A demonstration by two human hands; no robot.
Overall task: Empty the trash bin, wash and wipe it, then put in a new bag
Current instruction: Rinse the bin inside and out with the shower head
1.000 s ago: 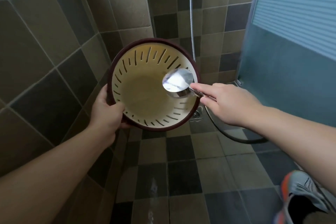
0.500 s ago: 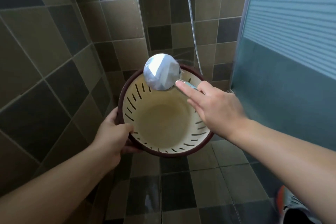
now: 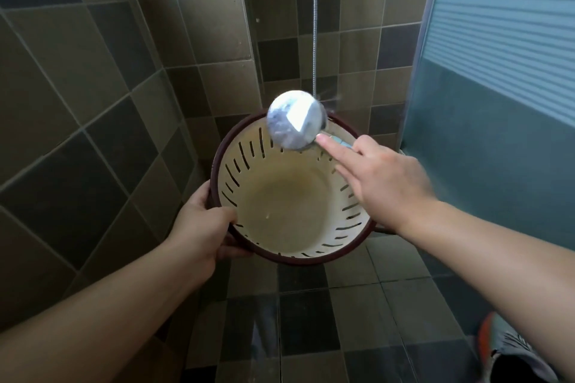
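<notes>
Cream-walled, with a maroon rim, the trash bin sits at centre, lower and more upright than a second ago, the left hand gripping its 9 o'clock rim. Formerly inside the bin, the shower head now hangs over its 12 o'clock rim, handle grasped by the right hand, forefinger straight. Its hose rises at 12 o'clock; a shoe shows at 4 o'clock.
</notes>
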